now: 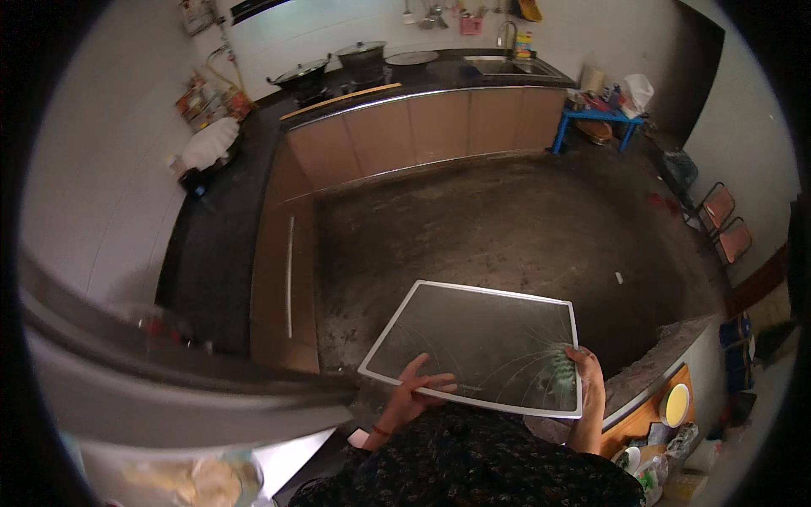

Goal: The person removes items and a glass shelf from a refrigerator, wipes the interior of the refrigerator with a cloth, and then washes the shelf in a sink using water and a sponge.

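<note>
A glass refrigerator shelf with a white frame point(488, 342) is held level in front of my body, above the dark floor. Its glass shows spreading cracks near the right side and fainter lines at the left. My right hand point(586, 371) grips the right edge, thumb on top. My left hand point(418, 386) is at the near left edge; its fingers show through the glass, and it appears to support the shelf from below. At the lower left is a lit refrigerator compartment point(298, 459) with food in a container point(218, 481).
A dark countertop point(222, 253) runs along the left and far walls, with pots point(304, 76) and a sink point(507, 66). The refrigerator door point(190, 405) juts in from the left. A blue stool point(599, 116), folding chairs point(722, 215) and a wooden table point(633, 428) stand at the right.
</note>
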The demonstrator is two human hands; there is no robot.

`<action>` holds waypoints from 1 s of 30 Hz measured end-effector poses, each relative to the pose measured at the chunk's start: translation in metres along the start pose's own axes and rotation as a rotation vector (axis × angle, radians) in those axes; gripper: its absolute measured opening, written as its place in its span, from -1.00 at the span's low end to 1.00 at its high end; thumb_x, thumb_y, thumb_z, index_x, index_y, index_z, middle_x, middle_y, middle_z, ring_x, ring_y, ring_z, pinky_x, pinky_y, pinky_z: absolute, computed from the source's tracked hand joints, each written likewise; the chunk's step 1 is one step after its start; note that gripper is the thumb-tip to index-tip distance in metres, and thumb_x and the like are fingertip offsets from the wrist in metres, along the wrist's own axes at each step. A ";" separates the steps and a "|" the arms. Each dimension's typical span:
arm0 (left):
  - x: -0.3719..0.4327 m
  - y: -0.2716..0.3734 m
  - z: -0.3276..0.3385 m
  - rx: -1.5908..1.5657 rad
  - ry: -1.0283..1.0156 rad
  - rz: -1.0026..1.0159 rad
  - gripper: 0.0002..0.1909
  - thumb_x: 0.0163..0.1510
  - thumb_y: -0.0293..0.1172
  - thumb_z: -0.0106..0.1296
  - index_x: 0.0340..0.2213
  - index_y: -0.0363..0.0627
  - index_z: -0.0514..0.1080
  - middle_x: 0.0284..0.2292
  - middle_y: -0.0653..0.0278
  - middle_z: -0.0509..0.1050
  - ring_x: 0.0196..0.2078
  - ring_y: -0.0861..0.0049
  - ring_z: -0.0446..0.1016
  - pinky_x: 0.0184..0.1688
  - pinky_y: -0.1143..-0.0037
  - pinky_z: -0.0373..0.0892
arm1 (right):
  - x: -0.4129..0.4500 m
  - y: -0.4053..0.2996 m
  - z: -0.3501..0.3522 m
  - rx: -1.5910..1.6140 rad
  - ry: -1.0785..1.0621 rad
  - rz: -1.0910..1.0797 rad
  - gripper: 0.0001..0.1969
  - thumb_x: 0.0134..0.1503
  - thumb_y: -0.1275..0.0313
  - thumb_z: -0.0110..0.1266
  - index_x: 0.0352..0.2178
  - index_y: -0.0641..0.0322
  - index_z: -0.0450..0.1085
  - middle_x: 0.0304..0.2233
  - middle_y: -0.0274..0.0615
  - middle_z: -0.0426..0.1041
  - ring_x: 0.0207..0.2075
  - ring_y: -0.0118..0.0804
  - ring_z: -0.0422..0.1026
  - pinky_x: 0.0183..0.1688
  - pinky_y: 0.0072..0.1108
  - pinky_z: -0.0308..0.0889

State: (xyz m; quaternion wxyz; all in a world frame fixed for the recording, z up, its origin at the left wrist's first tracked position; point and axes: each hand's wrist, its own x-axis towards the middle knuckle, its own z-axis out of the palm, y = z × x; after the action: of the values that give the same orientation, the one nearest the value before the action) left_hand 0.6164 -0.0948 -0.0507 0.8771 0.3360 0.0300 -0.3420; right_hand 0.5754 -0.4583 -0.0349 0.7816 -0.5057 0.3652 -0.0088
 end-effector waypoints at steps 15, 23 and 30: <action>0.234 0.109 0.069 0.128 0.104 0.267 -0.29 -0.10 -0.47 -0.09 0.08 -0.18 -0.13 -0.02 -0.05 0.14 0.00 0.12 0.20 -0.02 0.25 0.22 | 0.229 -0.130 0.056 0.130 0.006 -0.161 -0.75 -0.08 0.49 0.08 -0.31 0.30 0.30 -0.55 -0.25 0.42 -0.61 -0.42 0.40 -0.60 -0.63 0.33; 0.358 0.188 0.130 -0.016 -0.272 0.479 -0.17 -0.08 0.04 -0.16 0.13 0.16 -0.30 0.02 -0.13 0.06 0.02 -0.13 0.12 0.02 0.13 0.14 | 0.330 -0.280 0.095 0.100 -0.202 -0.240 -0.66 -0.09 0.42 0.11 -0.25 0.30 0.28 -0.48 -0.25 0.41 -0.52 -0.43 0.42 -0.49 -0.62 0.36; 0.465 0.256 0.097 0.099 -0.113 0.527 0.00 -0.23 0.38 -0.23 0.12 0.20 -0.34 0.02 -0.18 0.04 0.00 -0.15 0.12 -0.15 0.01 0.26 | 0.456 -0.349 0.142 0.044 -0.174 -0.237 -0.58 -0.13 0.39 0.14 -0.21 0.31 0.27 -0.42 -0.27 0.40 -0.38 -0.45 0.37 -0.31 -0.63 0.31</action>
State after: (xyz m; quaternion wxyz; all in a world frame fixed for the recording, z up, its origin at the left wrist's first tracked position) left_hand 1.1139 -0.2852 0.0388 0.9186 0.3550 -0.1241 -0.1214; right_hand 1.1160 -0.6919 0.0190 0.8148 -0.5266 0.2335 -0.0651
